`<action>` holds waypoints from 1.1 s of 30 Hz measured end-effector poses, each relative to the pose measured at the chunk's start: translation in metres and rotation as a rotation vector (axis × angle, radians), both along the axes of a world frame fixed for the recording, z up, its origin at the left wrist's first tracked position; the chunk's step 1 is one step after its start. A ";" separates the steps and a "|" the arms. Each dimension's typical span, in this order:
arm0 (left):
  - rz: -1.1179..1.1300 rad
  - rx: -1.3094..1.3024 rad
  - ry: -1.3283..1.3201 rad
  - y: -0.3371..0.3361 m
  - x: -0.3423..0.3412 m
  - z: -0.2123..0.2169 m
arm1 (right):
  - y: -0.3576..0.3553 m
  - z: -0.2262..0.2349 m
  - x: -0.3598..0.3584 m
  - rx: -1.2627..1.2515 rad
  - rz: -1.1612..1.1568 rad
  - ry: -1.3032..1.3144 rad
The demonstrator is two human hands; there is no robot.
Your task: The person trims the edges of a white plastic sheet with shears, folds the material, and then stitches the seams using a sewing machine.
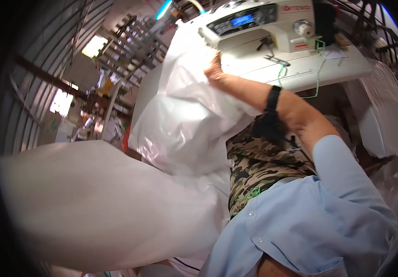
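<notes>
My right hand (213, 67) is at the edge of a large white, slightly glossy sheet (180, 124), beside the sewing machine (249, 27). Its fingers are partly washed out by the lamp's glare, but they appear closed on the sheet. A black strap (272, 101) circles my right forearm. From the machine table the sheet drapes down to the left, and a broad, blurred part of it billows across the lower left. My left hand does not show; the sheet covers that side.
Green thread (319, 69) hangs at the machine's needle end, near the white table top (296, 76). A lit lamp (164, 9) stands behind. White plastic-like material (383, 111) hangs at the right. Metal racks (125, 51) and a barred window wall are at the far left.
</notes>
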State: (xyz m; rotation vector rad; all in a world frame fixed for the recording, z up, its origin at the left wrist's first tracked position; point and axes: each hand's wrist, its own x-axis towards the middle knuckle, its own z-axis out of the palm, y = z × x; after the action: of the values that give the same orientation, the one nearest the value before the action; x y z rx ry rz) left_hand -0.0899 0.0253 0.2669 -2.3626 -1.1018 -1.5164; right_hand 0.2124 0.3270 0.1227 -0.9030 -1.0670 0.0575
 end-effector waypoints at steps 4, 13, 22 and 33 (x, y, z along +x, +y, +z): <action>-0.201 -0.144 0.032 0.008 0.060 -0.015 | 0.004 0.005 -0.006 -0.175 0.081 -0.038; -0.415 -0.301 0.029 0.038 0.138 -0.043 | -0.125 -0.014 0.041 -0.167 0.403 -0.048; -0.107 -0.443 0.283 0.111 0.136 -0.066 | -0.237 -0.029 0.097 -0.171 0.615 0.094; -0.543 -0.366 0.915 0.083 0.226 -0.032 | -0.264 -0.029 0.117 -0.175 0.748 0.163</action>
State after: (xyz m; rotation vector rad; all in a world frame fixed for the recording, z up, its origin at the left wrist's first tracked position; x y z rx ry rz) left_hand 0.1366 0.1083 0.2347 -3.2003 -0.5429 -0.1246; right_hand 0.3299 0.0634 0.0940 -0.5967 -1.2070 0.8423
